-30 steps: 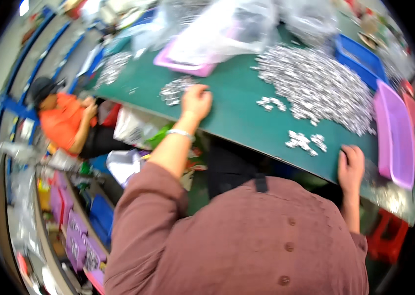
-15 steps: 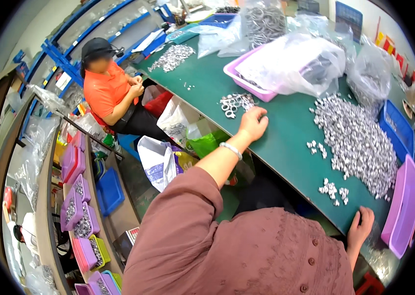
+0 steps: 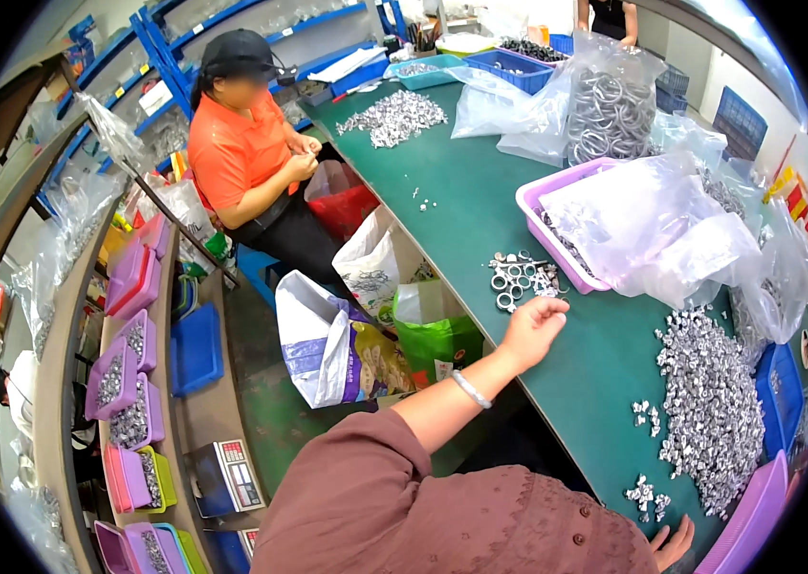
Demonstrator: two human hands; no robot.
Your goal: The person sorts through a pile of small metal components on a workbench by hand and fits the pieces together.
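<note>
My left hand (image 3: 533, 335), a pale bangle (image 3: 471, 389) on its wrist, is over the green table (image 3: 466, 234) near its front edge. Its fingers are curled together, and whatever may be between them is hidden. Just beyond the fingertips lies a small cluster of silvery metal rings (image 3: 522, 275). My right hand (image 3: 676, 545) rests at the table's near edge with its fingers apart and nothing in it. Close to it is a small group of metal pieces (image 3: 648, 499), beside a large heap of similar small metal parts (image 3: 710, 411).
A pink tray (image 3: 543, 206) under plastic bags stands beyond the rings. Blue (image 3: 779, 402) and purple trays (image 3: 748, 521) line the right side. Across the table's corner sits a person in orange (image 3: 241, 158). Open sacks (image 3: 318, 344) stand below the edge; bin-filled shelves (image 3: 203, 440) are at left.
The view has swung, so the table's contents sit lower and farther right. My left hand has drawn slightly back from the rings with its fingers more curled. My right hand stays at the edge.
</note>
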